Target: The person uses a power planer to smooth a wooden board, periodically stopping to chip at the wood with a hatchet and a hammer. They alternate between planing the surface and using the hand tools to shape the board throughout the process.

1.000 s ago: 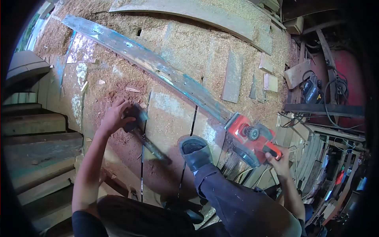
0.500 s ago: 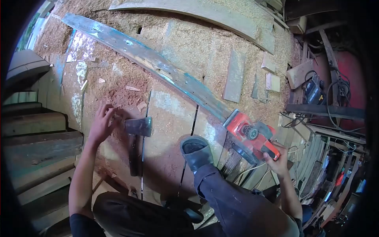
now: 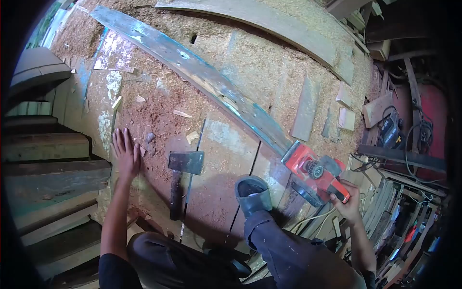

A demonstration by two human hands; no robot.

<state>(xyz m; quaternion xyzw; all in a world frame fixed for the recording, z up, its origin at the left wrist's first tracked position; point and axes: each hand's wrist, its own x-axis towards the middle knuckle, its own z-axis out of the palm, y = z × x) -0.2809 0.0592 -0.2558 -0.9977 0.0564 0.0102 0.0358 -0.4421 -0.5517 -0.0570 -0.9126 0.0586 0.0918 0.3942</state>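
The long blue-painted plank (image 3: 211, 82) lies diagonally across the sawdust-covered floor (image 3: 269, 62), and the red power planer (image 3: 315, 172) sits at its near end. Your right hand (image 3: 347, 204) has its grip clenched on the planer's rear handle. Your left hand (image 3: 126, 153) lies flat and released on the floor, just left of the hatchet (image 3: 182, 173), not touching it.

The person is wearing a black short-sleeved top, its sleeve edge showing at the near left, above a bare forearm. The left hand (image 3: 126, 153) is bare, with no glove, ring or watch showing. The right hand (image 3: 350, 206) is bare too, and so is the forearm behind it. Dark navy trousers are covering both legs, the cloth creasing at the knee and showing pale dust specks. On the right foot the person is wearing a grey-black rubber clog (image 3: 253, 195) with a rounded toe and worn, dusty upper.
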